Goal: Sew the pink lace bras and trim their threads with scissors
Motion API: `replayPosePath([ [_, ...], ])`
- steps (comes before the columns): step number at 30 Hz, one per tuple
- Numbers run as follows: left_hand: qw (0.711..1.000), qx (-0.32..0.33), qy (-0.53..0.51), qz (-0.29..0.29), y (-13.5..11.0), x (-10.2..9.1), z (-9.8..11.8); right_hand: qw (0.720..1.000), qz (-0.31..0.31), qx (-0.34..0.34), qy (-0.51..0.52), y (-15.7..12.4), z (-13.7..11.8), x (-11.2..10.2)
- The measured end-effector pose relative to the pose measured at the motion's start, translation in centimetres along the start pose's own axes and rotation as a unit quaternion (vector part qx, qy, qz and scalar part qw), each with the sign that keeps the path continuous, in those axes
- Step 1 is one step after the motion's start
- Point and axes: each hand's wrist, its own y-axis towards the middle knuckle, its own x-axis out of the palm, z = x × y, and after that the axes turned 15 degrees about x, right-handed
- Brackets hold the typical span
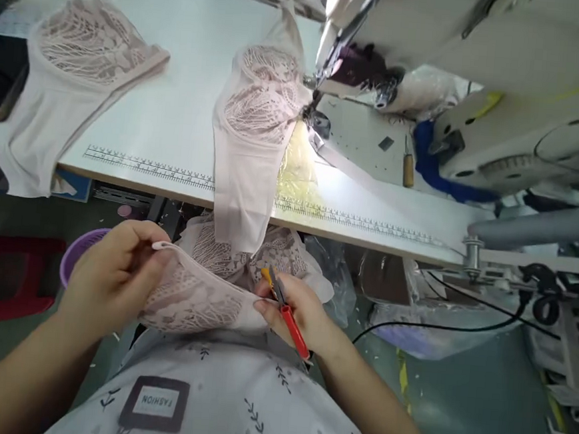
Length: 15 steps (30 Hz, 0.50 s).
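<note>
A pale pink lace bra piece (197, 297) is stretched between my two hands above my lap. My left hand (115, 270) pinches one end of its edge between thumb and fingers. At the other end my right hand (302, 311) grips the edge with its fingertips, and thread snips (289, 320) with a red handle lie across the same hand. Behind it, more lace pieces (286, 253) hang below the table edge. On the table, another lace bra piece (260, 114) lies at the sewing machine's needle area, its band draped over the front edge.
The sewing machine (384, 30) stands at the upper right of the white table (183, 101), which has a printed ruler (148, 166). A further bra piece (80, 73) overhangs at left. Below are a purple bin (73, 253), a red stool (27, 297) and black cables (436, 327).
</note>
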Motion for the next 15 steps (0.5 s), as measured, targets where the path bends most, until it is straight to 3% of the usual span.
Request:
replayPosePath([
  [4, 0.995, -0.093, -0.027, -0.005, 0.4, 0.6, -1.9, 0.999, -0.011, 0.035, 0.007, 0.4, 0.7, -0.5],
  [9, 0.985, -0.136, -0.106, 0.014, 1.5, 1.6, -3.8, 0.996, -0.019, 0.089, 0.018, 0.0, 2.8, -2.5],
  [15, 0.979, -0.163, -0.124, 0.015, 3.3, 2.5, -4.3, 0.983, -0.046, 0.176, -0.003, -0.5, 4.7, -5.2],
])
